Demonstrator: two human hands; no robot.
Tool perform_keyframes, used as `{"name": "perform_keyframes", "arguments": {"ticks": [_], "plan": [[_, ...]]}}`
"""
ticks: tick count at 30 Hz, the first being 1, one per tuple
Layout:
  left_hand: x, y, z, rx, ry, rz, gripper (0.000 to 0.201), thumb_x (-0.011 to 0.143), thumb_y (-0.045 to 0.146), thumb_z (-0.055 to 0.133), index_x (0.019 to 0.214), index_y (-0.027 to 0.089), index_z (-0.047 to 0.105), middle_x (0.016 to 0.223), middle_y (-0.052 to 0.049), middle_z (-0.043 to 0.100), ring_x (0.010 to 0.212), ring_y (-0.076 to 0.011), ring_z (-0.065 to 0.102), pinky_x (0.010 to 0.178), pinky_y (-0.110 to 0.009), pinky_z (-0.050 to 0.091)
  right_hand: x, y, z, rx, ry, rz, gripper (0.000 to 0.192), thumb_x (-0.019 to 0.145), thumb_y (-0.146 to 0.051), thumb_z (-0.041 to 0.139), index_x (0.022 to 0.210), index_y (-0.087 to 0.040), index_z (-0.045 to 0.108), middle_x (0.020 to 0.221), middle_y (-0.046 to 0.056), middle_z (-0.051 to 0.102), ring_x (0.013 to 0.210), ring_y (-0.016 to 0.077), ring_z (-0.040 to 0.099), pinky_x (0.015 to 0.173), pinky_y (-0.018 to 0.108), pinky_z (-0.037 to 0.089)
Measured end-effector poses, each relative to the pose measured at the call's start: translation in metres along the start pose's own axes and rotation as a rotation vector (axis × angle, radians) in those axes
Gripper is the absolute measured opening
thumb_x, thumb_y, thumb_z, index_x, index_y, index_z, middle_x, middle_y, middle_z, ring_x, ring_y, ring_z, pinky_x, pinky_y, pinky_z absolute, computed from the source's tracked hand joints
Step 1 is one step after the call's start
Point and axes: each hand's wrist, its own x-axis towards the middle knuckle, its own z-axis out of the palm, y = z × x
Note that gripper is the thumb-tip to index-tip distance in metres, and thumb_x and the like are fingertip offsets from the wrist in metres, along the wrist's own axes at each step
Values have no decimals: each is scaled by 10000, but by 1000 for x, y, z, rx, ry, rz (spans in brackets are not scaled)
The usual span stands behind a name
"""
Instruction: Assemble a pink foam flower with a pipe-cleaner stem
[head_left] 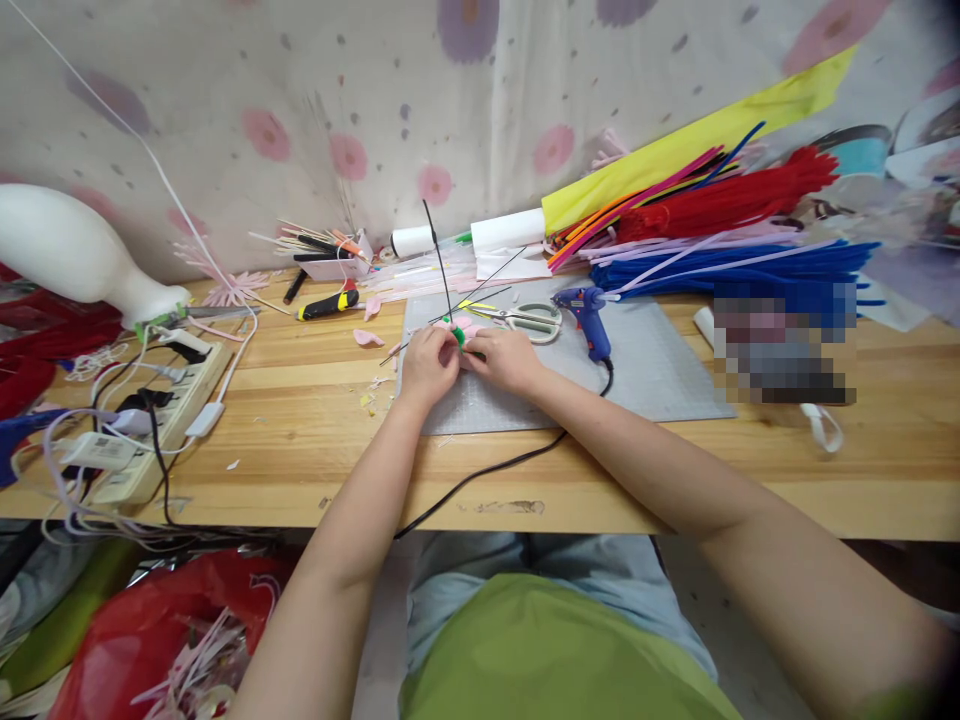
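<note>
Both hands meet over the grey cutting mat (645, 370) on the wooden table. My left hand (427, 365) and my right hand (504, 358) pinch a small pink flower piece with a green wrapped base (459, 333) between them. A thin black wire stem (438, 255) rises up and back from that piece. A second dark wire lies slanted across the mat beside the hands. The fingertips hide most of the flower.
Scissors (534, 320) and a blue glue gun (586, 312) lie just behind my right hand, its black cord running off the table's front edge. Piled pipe cleaners (735, 235) fill the back right. A power strip (154, 420), cables and a white foam form (71, 255) sit left.
</note>
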Motion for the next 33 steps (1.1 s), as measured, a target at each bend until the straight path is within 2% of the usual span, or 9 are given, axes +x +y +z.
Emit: {"name": "perform_keyframes", "arguments": {"ticks": [6,9,13,18,21,23,29,33], "plan": [[1,-3,3,3,-17,4,169,702,123,571,839,206,519,873,-48,600,866,-194,554,787,-321,437,2,-2,1,-55,29,-25,270,851,-278,443,852,-176,692,879,86,664,818,189,560,607,290,288],[1,-3,3,74,-38,44,159,723,135,566,867,201,550,918,-67,609,908,-210,551,801,-329,433,4,-1,2,-92,69,-122,262,841,-268,449,862,-162,688,865,94,661,825,198,554,653,303,309],[1,-3,7,131,-50,66,124,765,147,534,856,210,590,997,-79,618,987,-228,536,856,-348,420,7,3,-1,-144,60,-256,272,831,-261,447,841,-137,689,864,110,663,829,209,554,690,319,329],[2,-2,10,80,-9,24,103,756,116,523,776,208,565,942,-70,628,955,-216,544,855,-343,425,4,6,-12,-46,93,-244,267,815,-288,477,898,-161,696,832,95,675,788,199,566,678,308,345],[2,1,8,59,17,-14,103,742,105,513,763,204,529,909,-71,622,926,-214,551,830,-338,429,1,9,-22,155,167,-191,313,782,-285,516,1034,-172,664,857,74,686,790,190,578,701,302,370],[2,3,7,47,31,-37,105,738,102,504,747,207,500,869,-65,616,901,-210,554,812,-332,429,-1,10,-31,384,167,-139,345,767,-265,522,1075,-166,641,865,59,686,760,166,582,705,289,391],[3,8,9,12,104,-159,136,718,119,518,699,215,424,824,-53,598,862,-199,565,771,-315,427,1,16,-49,1179,-30,-18,356,743,-323,543,1038,-137,616,713,11,646,559,94,525,536,225,402],[4,10,8,-41,144,-218,166,693,94,521,696,217,409,802,-33,579,840,-179,564,751,-290,422,8,23,-38,1418,82,216,336,707,-267,538,1007,-128,601,575,-9,611,484,82,501,466,199,366]]}}
